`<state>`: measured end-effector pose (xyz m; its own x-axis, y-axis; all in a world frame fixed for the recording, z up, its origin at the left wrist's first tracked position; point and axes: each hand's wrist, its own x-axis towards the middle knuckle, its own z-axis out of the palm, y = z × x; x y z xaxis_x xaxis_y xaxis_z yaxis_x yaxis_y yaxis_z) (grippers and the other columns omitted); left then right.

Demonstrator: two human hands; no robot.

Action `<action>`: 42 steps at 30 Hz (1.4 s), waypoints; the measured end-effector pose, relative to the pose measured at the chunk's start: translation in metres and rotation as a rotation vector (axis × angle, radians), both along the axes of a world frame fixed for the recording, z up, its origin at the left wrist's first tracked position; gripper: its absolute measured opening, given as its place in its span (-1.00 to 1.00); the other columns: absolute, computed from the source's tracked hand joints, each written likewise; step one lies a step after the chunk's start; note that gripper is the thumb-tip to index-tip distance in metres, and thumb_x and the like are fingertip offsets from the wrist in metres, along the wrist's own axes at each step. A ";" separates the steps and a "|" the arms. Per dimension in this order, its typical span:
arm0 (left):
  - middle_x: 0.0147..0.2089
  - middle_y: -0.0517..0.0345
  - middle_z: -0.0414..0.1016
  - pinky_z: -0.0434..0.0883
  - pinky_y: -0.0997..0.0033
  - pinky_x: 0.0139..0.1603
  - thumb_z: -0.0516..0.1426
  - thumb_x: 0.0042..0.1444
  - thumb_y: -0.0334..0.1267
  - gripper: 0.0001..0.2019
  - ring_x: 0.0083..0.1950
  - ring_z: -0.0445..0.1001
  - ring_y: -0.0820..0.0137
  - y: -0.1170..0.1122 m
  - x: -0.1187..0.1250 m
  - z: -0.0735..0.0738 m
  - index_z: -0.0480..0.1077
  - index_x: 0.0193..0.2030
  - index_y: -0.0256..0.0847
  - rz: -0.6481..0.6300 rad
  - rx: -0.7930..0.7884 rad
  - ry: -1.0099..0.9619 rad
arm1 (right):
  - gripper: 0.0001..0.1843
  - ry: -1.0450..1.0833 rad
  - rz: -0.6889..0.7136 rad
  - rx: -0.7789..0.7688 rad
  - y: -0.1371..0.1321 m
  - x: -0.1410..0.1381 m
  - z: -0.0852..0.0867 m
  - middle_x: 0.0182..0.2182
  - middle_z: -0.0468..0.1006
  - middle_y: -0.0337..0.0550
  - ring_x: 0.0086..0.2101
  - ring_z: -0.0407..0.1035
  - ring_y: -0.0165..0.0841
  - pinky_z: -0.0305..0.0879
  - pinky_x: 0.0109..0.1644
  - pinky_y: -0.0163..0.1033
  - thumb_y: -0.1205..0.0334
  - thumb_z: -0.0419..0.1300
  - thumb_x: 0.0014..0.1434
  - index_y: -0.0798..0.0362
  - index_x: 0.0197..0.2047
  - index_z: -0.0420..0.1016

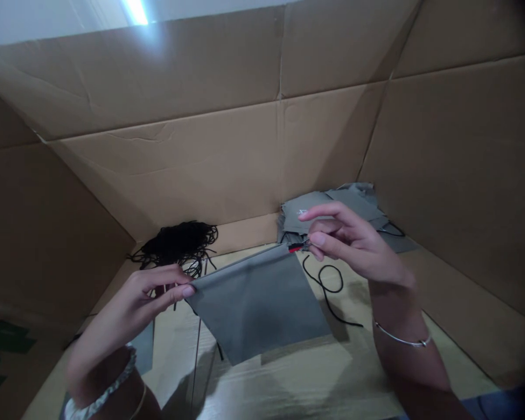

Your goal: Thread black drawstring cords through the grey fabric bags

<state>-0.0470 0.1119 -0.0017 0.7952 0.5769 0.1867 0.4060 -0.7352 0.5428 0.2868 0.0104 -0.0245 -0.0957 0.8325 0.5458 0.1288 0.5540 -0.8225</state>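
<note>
A flat grey fabric pouch (pixel 262 309) hangs slanted above the table. My left hand (pixel 157 291) pinches its upper left corner between thumb and fingers. At its upper right corner, my right hand (pixel 350 239) is closed, thumb against fingers with the index finger stretched out, on a small thin metal tool (pixel 305 243). A red and black part (pixel 294 248) shows between this tool and the end of the pouch's top hem; its exact kind is hard to make out. A loose black cord (pixel 331 280) lies looped on the table below my right hand.
Tall cardboard walls (pixel 201 151) enclose the table (pixel 289 385) at the back and sides. A heap of black cords (pixel 175 242) lies at the back left. Grey fabric pieces (pixel 354 201) are stacked at the back right, and another grey piece (pixel 145 347) lies beside my left wrist.
</note>
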 end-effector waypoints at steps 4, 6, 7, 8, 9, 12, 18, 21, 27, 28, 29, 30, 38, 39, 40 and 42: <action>-0.44 0.20 0.40 0.30 0.59 -0.44 0.07 0.29 -0.19 -0.74 -0.43 0.38 0.51 0.001 0.000 0.000 0.41 -0.40 -0.22 0.010 -0.002 -0.007 | -0.76 0.028 0.025 -0.050 0.003 0.002 0.000 -0.51 0.40 -0.32 -0.45 0.32 -0.52 0.18 -0.44 -0.44 0.30 0.14 0.34 -0.13 0.04 0.44; -0.43 0.18 0.42 0.31 0.59 -0.43 0.07 0.28 -0.19 -0.73 -0.42 0.39 0.50 0.003 -0.002 -0.001 0.41 -0.41 -0.22 0.024 0.006 -0.022 | -0.79 0.077 0.100 -0.097 0.007 0.003 -0.001 -0.45 0.47 -0.27 -0.47 0.31 -0.52 0.16 -0.48 -0.45 0.25 0.14 0.34 -0.10 0.02 0.48; -0.43 0.17 0.43 0.32 0.58 -0.43 0.07 0.27 -0.18 -0.73 -0.42 0.39 0.49 0.003 -0.003 -0.001 0.42 -0.42 -0.22 0.033 0.011 -0.031 | -0.79 0.112 0.155 -0.113 0.009 0.003 -0.002 -0.40 0.51 -0.23 -0.47 0.32 -0.52 0.18 -0.48 -0.43 0.22 0.12 0.35 -0.08 0.00 0.50; -0.43 0.16 0.44 0.32 0.58 -0.43 0.07 0.27 -0.17 -0.73 -0.42 0.38 0.49 0.004 -0.004 -0.001 0.42 -0.42 -0.23 0.044 0.012 -0.039 | -0.78 0.150 0.208 -0.117 0.012 0.003 -0.003 -0.35 0.54 -0.19 -0.46 0.34 -0.51 0.22 -0.46 -0.41 0.19 0.10 0.36 -0.06 -0.01 0.52; -0.43 0.15 0.44 0.32 0.58 -0.43 0.08 0.26 -0.17 -0.73 -0.42 0.38 0.49 0.005 -0.006 -0.002 0.43 -0.42 -0.23 0.053 0.009 -0.045 | -0.77 0.183 0.250 -0.108 0.015 0.002 -0.004 -0.31 0.56 -0.16 -0.45 0.35 -0.49 0.26 -0.44 -0.39 0.18 0.09 0.36 -0.05 -0.03 0.54; -0.47 0.17 0.40 0.28 0.58 -0.48 0.08 0.26 -0.16 -0.72 -0.47 0.33 0.50 0.006 -0.007 -0.003 0.44 -0.42 -0.23 0.078 -0.024 -0.054 | -0.81 0.186 0.230 -0.074 0.021 -0.002 -0.007 -0.34 0.55 -0.21 -0.43 0.38 -0.49 0.30 -0.41 -0.40 0.24 0.16 0.31 -0.06 -0.07 0.58; -0.51 0.17 0.33 0.24 0.57 -0.52 0.08 0.24 -0.11 -0.68 -0.49 0.26 0.50 0.007 -0.003 -0.003 0.43 -0.45 -0.25 0.089 -0.094 -0.043 | -0.81 0.141 0.036 0.008 0.021 -0.016 -0.008 -0.28 0.57 -0.26 -0.40 0.40 -0.55 0.35 -0.37 -0.48 0.36 0.32 0.15 -0.07 -0.16 0.60; -0.53 0.18 0.30 0.20 0.57 -0.54 0.08 0.24 -0.10 -0.66 -0.51 0.21 0.51 0.007 -0.001 -0.004 0.42 -0.47 -0.26 0.096 -0.127 -0.043 | -0.84 0.178 0.004 0.025 0.022 -0.020 -0.009 -0.31 0.58 -0.29 -0.43 0.40 -0.57 0.37 -0.35 -0.49 0.35 0.32 0.15 -0.06 -0.19 0.59; -0.53 0.20 0.28 0.19 0.59 -0.55 0.08 0.23 -0.10 -0.68 -0.51 0.20 0.52 0.006 -0.003 -0.004 0.45 -0.44 -0.25 0.128 -0.154 -0.063 | -0.96 0.080 -0.136 0.053 0.025 -0.022 -0.012 -0.45 0.52 -0.33 -0.53 0.34 -0.59 0.29 -0.46 -0.51 0.28 0.29 0.19 0.00 -0.24 0.55; -0.53 0.20 0.28 0.20 0.59 -0.55 0.09 0.23 -0.11 -0.69 -0.51 0.21 0.52 0.006 -0.004 -0.004 0.45 -0.44 -0.25 0.130 -0.154 -0.059 | -0.96 0.038 -0.160 0.061 0.024 -0.021 -0.012 -0.46 0.51 -0.33 -0.53 0.34 -0.58 0.28 -0.47 -0.49 0.27 0.28 0.21 0.01 -0.23 0.53; -0.53 0.20 0.28 0.20 0.59 -0.54 0.09 0.22 -0.11 -0.69 -0.51 0.22 0.52 0.007 -0.004 -0.004 0.45 -0.44 -0.25 0.132 -0.153 -0.057 | -0.95 -0.012 -0.188 0.071 0.023 -0.020 -0.012 -0.46 0.51 -0.32 -0.52 0.34 -0.57 0.28 -0.46 -0.48 0.26 0.26 0.22 0.01 -0.22 0.52; -0.53 0.19 0.28 0.21 0.58 -0.54 0.09 0.22 -0.10 -0.69 -0.50 0.22 0.51 0.007 -0.005 -0.004 0.44 -0.45 -0.25 0.134 -0.155 -0.051 | -0.94 -0.070 -0.218 0.084 0.021 -0.020 -0.011 -0.46 0.50 -0.31 -0.52 0.34 -0.55 0.28 -0.46 -0.46 0.25 0.24 0.24 0.02 -0.20 0.51; -0.53 0.18 0.29 0.22 0.57 -0.53 0.06 0.24 -0.10 -0.66 -0.50 0.24 0.50 0.008 -0.002 -0.004 0.41 -0.47 -0.26 0.109 -0.150 -0.016 | -0.91 -0.503 -0.440 0.293 0.014 -0.018 -0.010 -0.44 0.44 -0.31 -0.50 0.31 -0.52 0.22 -0.39 -0.40 0.38 0.16 0.20 0.05 -0.20 0.36; -0.54 0.18 0.29 0.22 0.57 -0.53 0.06 0.23 -0.10 -0.67 -0.49 0.24 0.50 0.008 -0.002 -0.004 0.41 -0.47 -0.26 0.105 -0.146 -0.018 | -0.89 -0.516 -0.457 0.332 0.015 -0.019 -0.010 -0.45 0.42 -0.32 -0.49 0.30 -0.52 0.22 -0.38 -0.39 0.41 0.16 0.17 0.05 -0.22 0.34; -0.54 0.18 0.29 0.22 0.57 -0.52 0.06 0.23 -0.11 -0.67 -0.49 0.24 0.50 0.008 -0.001 -0.004 0.41 -0.47 -0.26 0.103 -0.143 -0.018 | -0.88 -0.526 -0.469 0.367 0.016 -0.019 -0.010 -0.45 0.40 -0.32 -0.50 0.28 -0.52 0.21 -0.38 -0.39 0.43 0.14 0.15 0.05 -0.24 0.32; -0.54 0.18 0.28 0.22 0.56 -0.52 0.06 0.23 -0.11 -0.67 -0.49 0.24 0.50 0.009 -0.002 -0.003 0.41 -0.47 -0.26 0.097 -0.142 -0.017 | -0.86 -0.528 -0.475 0.421 0.018 -0.020 -0.010 -0.45 0.38 -0.33 -0.50 0.24 -0.52 0.19 -0.39 -0.37 0.46 0.12 0.13 0.04 -0.26 0.30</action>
